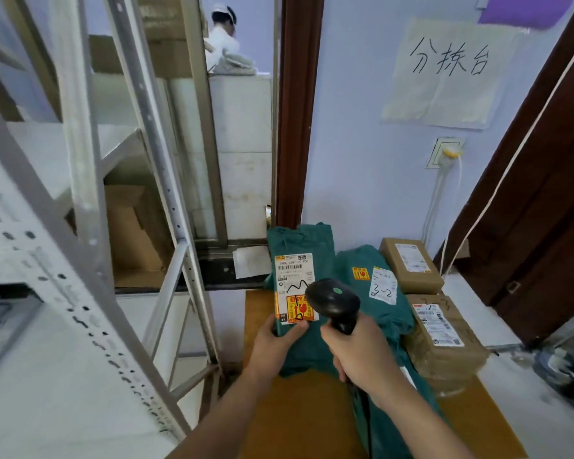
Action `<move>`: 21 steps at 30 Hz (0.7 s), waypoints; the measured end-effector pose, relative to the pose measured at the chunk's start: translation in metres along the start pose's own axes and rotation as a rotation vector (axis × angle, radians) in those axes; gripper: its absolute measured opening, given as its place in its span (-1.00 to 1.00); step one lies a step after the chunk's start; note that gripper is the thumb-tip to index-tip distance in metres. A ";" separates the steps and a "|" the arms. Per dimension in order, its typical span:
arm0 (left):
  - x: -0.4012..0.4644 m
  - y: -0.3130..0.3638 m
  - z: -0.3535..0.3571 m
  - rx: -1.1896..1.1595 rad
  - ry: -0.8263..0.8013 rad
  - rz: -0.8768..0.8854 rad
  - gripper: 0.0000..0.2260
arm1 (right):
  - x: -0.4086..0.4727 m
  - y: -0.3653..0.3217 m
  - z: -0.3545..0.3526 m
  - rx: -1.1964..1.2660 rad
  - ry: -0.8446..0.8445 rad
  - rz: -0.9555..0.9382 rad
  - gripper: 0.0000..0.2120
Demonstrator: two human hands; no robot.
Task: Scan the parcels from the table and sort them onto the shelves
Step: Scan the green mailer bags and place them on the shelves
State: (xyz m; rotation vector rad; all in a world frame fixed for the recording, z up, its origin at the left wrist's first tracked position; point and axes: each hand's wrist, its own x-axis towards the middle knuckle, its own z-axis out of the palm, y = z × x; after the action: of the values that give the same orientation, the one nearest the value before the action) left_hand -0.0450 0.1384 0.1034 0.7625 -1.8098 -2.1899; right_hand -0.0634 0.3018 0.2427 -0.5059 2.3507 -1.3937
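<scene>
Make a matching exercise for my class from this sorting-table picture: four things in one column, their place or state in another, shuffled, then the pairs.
Things
1. scanner
2. green parcel with the scribbled label
3. green parcel marked 3-2
4. brown box marked 3-3

Places
A. lying on the table, touched by neither hand
B. gripped by the left hand
C. at the table's right edge
D. gripped by the right hand

Pairs: 1-D, 2-B, 3-A, 4-C

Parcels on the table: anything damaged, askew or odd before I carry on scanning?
Nothing stands out. The left hand holds a green parcel label-up under the scanner in the right hand.
</scene>
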 end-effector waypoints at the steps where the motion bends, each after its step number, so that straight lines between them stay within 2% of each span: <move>1: -0.012 -0.001 -0.001 -0.023 0.010 0.006 -0.58 | -0.009 0.002 -0.002 -0.005 -0.019 -0.023 -0.79; 7: -0.108 -0.011 -0.008 -0.046 0.041 0.093 -0.58 | -0.073 0.010 -0.018 -0.017 -0.138 -0.154 -0.78; 11: -0.167 -0.013 -0.017 -0.126 0.122 0.107 -0.38 | -0.110 -0.002 -0.015 -0.007 -0.230 -0.207 -0.70; 16: -0.233 0.003 -0.053 -0.236 0.293 0.193 -0.42 | -0.147 -0.034 0.016 0.054 -0.400 -0.262 -0.88; 21: -0.299 0.020 -0.109 -0.258 0.532 0.315 -0.47 | -0.187 -0.071 0.067 -0.050 -0.432 -0.391 -0.93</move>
State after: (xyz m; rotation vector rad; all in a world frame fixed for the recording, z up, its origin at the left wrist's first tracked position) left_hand 0.2597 0.1789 0.1879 0.8332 -1.2592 -1.7561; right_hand 0.1403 0.3083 0.2989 -1.2014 2.0036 -1.2201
